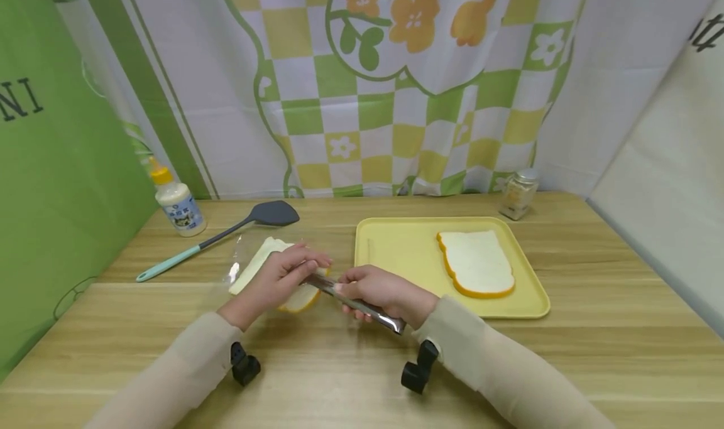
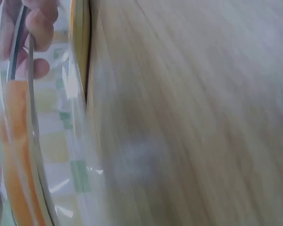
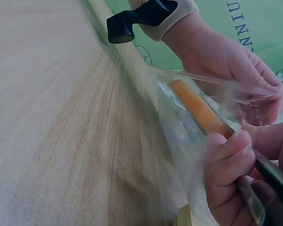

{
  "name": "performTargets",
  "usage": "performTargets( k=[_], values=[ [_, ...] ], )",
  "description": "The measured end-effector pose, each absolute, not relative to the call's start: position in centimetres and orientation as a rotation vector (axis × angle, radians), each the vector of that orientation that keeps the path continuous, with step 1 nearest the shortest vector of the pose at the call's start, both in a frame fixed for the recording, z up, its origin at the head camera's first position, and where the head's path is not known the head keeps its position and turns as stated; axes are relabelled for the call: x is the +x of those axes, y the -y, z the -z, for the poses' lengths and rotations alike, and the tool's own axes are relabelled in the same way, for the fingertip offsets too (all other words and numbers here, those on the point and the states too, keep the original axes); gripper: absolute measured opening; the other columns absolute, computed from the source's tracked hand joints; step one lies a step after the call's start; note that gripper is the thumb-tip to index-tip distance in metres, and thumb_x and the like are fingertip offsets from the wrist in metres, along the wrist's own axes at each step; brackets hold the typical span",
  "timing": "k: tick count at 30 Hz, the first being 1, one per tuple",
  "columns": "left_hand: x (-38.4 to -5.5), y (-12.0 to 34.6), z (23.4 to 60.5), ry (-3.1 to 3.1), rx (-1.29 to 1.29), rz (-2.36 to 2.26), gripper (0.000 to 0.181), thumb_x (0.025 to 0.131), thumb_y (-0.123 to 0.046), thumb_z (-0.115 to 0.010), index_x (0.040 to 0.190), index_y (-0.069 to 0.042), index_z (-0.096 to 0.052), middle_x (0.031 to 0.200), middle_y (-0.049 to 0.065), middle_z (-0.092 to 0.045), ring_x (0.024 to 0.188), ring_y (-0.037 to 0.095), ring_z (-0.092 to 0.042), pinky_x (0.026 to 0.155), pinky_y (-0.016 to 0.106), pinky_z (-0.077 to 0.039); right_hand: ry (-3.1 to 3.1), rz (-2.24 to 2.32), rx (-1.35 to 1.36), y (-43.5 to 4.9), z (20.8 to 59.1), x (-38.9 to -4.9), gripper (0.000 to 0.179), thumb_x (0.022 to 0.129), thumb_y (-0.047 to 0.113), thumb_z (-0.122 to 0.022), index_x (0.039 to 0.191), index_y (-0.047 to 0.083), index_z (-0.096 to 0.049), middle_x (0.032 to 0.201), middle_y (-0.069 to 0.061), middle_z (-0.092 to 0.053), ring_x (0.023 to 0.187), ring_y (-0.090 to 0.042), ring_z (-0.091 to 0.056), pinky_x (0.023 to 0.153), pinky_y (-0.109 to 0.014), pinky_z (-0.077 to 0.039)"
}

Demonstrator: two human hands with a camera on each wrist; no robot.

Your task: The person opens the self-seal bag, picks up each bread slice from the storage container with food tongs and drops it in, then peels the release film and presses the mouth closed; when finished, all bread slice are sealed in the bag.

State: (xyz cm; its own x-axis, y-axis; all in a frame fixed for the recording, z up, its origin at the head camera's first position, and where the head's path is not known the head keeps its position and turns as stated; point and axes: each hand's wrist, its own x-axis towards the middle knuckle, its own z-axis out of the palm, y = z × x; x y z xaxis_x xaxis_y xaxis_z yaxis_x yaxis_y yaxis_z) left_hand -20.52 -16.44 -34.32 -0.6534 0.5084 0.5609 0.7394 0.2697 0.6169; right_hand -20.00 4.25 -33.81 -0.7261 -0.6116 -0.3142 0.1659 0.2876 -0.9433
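Observation:
In the head view my right hand [image 1: 380, 289] grips silver metal tongs [image 1: 370, 311] by their arms, left of the tray. The tongs point into a clear plastic bag [image 3: 172, 125], their tips on a white bread slice [image 1: 257, 266] with an orange crust. That slice stands edge-on inside the bag in the right wrist view. My left hand [image 1: 283, 275] is over the slice and partly covers it; its fingers pinch the bag's edge at the opening, seen in the right wrist view.
A yellow tray [image 1: 390, 247] holds another bread slice [image 1: 477, 264] on the right. Behind the bag lies a spatula [image 1: 274, 213] with a mint handle. A yellow-capped squeeze bottle [image 1: 182, 210] stands at the back left, a small glass jar [image 1: 518, 195] at the back right.

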Motion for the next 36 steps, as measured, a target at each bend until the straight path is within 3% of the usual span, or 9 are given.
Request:
performTargets(
  k=[5, 9, 14, 18, 23, 25, 27, 30, 36],
  values=[
    [-20.3, 15.9, 34.0, 2.315, -1.187, 1.392, 0.019, 0.097, -0.005, -0.044, 0.096, -0.003, -0.063, 0.102, 0.011, -0.066, 0.096, 0.013, -0.057, 0.081, 0.025, -0.045, -1.874, 1.487, -0.404, -3.9, 33.9, -20.2, 0.017, 0.096, 0.015, -0.047, 0.099, -0.001, -0.049, 0.067, -0.005, -0.052, 0.046, -0.009, -0.044, 0.041, -0.018, -0.037],
    [-20.2, 16.0, 33.5, 2.436, -1.153, 1.251, 0.017, 0.094, -0.007, -0.051, 0.106, -0.003, -0.063, 0.113, 0.012, -0.064, 0.111, 0.025, -0.056, 0.104, 0.043, -0.034, -1.882, 1.489, -0.400, -3.8, 33.8, -20.3, 0.019, 0.097, 0.016, -0.047, 0.103, -0.002, -0.050, 0.067, -0.006, -0.053, 0.047, -0.009, -0.044, 0.041, -0.018, -0.038],
    [-21.0, 17.7, 33.1, 2.570, -0.916, 0.967, 0.031, 0.091, -0.012, -0.058, 0.122, -0.005, -0.059, 0.127, 0.013, -0.057, 0.121, 0.032, -0.048, 0.109, 0.056, -0.017, -1.882, 1.531, -0.375, -4.0, 33.8, -20.2, 0.019, 0.096, 0.013, -0.047, 0.107, -0.002, -0.049, 0.066, -0.006, -0.054, 0.046, -0.008, -0.045, 0.042, -0.017, -0.037],
    [-21.9, 19.1, 33.4, 2.687, -0.713, 0.945, 0.025, 0.091, -0.012, -0.058, 0.114, -0.004, -0.064, 0.125, 0.016, -0.058, 0.122, 0.035, -0.048, 0.110, 0.058, -0.011, -1.870, 1.552, -0.380, -4.0, 33.8, -20.0, 0.013, 0.096, 0.012, -0.047, 0.099, -0.001, -0.048, 0.065, -0.006, -0.053, 0.045, -0.007, -0.044, 0.041, -0.016, -0.037],
    [-22.4, 19.5, 33.9, 2.662, -0.649, 1.120, 0.019, 0.090, -0.014, -0.060, 0.102, -0.004, -0.070, 0.113, 0.012, -0.066, 0.112, 0.027, -0.058, 0.113, 0.048, -0.016, -1.868, 1.547, -0.379, -3.7, 34.1, -19.7, 0.011, 0.095, 0.011, -0.049, 0.095, 0.001, -0.049, 0.064, -0.005, -0.054, 0.045, -0.007, -0.044, 0.041, -0.017, -0.037],
    [-22.4, 19.6, 34.0, 2.616, -0.621, 1.213, 0.020, 0.091, -0.016, -0.059, 0.101, -0.004, -0.071, 0.106, 0.010, -0.068, 0.097, 0.021, -0.064, 0.103, 0.040, -0.036, -1.868, 1.545, -0.369, -3.6, 34.2, -19.6, 0.012, 0.095, 0.012, -0.049, 0.098, 0.000, -0.049, 0.064, -0.005, -0.054, 0.045, -0.007, -0.045, 0.041, -0.017, -0.037],
    [-22.3, 19.6, 34.0, 2.570, -0.580, 1.312, 0.021, 0.093, -0.019, -0.056, 0.101, -0.006, -0.070, 0.095, 0.010, -0.069, 0.073, 0.014, -0.063, 0.076, 0.031, -0.051, -1.871, 1.546, -0.365, -3.5, 34.2, -19.6, 0.013, 0.095, 0.012, -0.049, 0.100, -0.001, -0.050, 0.065, -0.005, -0.054, 0.045, -0.007, -0.045, 0.041, -0.017, -0.037],
    [-22.3, 19.5, 33.8, 2.515, -0.590, 1.447, 0.021, 0.095, -0.019, -0.053, 0.098, -0.006, -0.070, 0.089, 0.009, -0.068, 0.056, 0.006, -0.049, 0.046, 0.023, -0.042, -1.889, 1.543, -0.368, -3.4, 34.3, -19.6, 0.013, 0.095, 0.011, -0.048, 0.099, -0.001, -0.050, 0.065, -0.006, -0.055, 0.045, -0.008, -0.045, 0.040, -0.017, -0.037],
    [-22.0, 17.5, 33.0, 2.606, -0.967, 1.455, 0.019, 0.095, -0.013, -0.051, 0.097, -0.002, -0.067, 0.082, 0.008, -0.064, 0.057, 0.007, -0.051, 0.050, 0.023, -0.046, -1.926, 1.562, -0.389, -3.0, 34.4, -19.8, 0.017, 0.094, 0.009, -0.050, 0.105, -0.004, -0.052, 0.064, -0.007, -0.055, 0.044, -0.008, -0.045, 0.040, -0.018, -0.038]
  ],
)
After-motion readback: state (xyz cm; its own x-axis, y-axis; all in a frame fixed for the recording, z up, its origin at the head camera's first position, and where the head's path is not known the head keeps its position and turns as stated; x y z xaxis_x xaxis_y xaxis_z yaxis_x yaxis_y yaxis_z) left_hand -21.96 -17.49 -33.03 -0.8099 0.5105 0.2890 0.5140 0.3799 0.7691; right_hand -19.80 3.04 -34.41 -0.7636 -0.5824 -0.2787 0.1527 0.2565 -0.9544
